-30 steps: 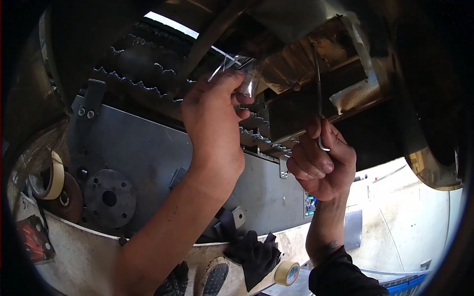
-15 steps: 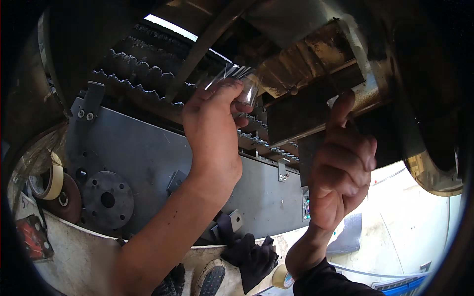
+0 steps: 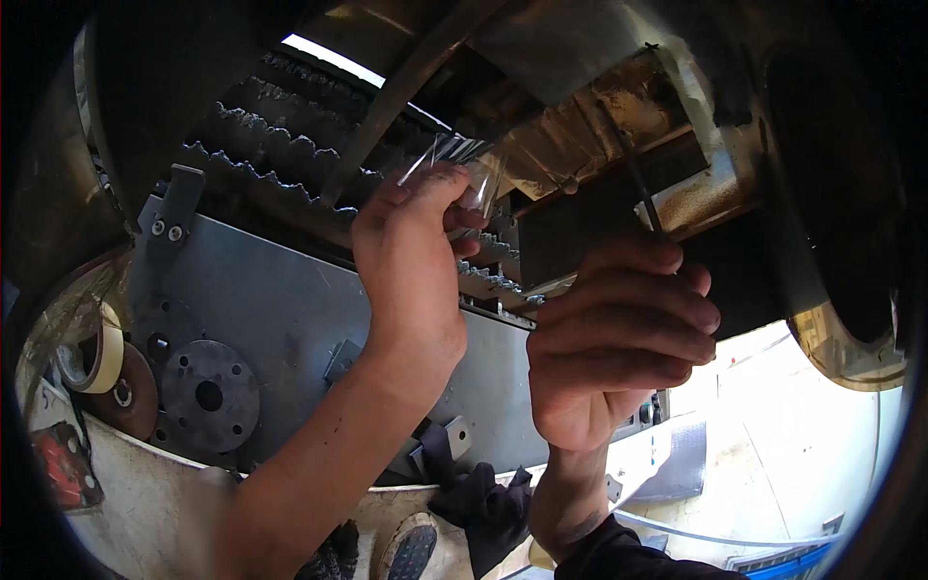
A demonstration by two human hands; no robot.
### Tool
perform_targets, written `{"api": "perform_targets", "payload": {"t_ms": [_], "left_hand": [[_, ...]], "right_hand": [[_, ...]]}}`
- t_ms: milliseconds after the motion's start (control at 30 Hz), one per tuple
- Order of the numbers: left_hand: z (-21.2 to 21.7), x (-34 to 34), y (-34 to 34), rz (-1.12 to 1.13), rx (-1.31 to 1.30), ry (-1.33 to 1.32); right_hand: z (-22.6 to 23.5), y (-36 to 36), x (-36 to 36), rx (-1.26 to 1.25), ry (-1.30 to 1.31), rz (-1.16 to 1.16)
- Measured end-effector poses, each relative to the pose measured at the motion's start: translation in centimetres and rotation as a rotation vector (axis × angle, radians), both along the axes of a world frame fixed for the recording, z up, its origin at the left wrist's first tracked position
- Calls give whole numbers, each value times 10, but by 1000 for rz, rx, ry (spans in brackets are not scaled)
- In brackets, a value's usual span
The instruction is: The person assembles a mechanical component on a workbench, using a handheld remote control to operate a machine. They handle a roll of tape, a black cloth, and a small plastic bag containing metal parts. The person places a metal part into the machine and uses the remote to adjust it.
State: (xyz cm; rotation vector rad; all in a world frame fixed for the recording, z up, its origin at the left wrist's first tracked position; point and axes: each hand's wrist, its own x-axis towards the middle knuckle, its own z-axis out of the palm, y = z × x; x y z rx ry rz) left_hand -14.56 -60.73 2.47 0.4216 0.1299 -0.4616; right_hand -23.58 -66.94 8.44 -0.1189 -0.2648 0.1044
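Note:
My left hand (image 3: pixel 414 266) is raised to the underside of a machine and pinches a small clear plastic bag (image 3: pixel 462 155) against a row of saw-toothed metal bars (image 3: pixel 280 174). My right hand (image 3: pixel 619 338) is close to the camera, curled into a fist around the lower end of a thin metal rod (image 3: pixel 638 188). The rod points up into a rusty, box-like opening (image 3: pixel 619 126) of the machine. What is inside the bag cannot be made out.
Below the toothed bars are a grey steel plate (image 3: pixel 271 300) with brackets and a round bolt flange (image 3: pixel 208 391). A roll of tape (image 3: pixel 97 348) hangs at the left. A black glove (image 3: pixel 483 498) and a shoe (image 3: pixel 416 546) are below. Pale floor (image 3: pixel 773 454) shows at the lower right.
My right hand has come toward the camera and to the left, and its fingers have closed on the thin rod. My left hand has stayed at the toothed bars.

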Motion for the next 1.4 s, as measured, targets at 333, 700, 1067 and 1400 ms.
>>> {"api": "perform_targets", "payload": {"t_ms": [333,700,1067,1400], "left_hand": [[-3,2,-1,10,-9,3],[-1,2,2,26,-6,15],[-4,4,0,18,10,14],[-3,4,-1,16,6,30]], "right_hand": [[-6,-2,9,-7,-115,1],[10,-9,-3,-322,-10,-108],[12,-12,-1,-377,-25,-121],[12,-14,-1,-386,-34,-101]]}}
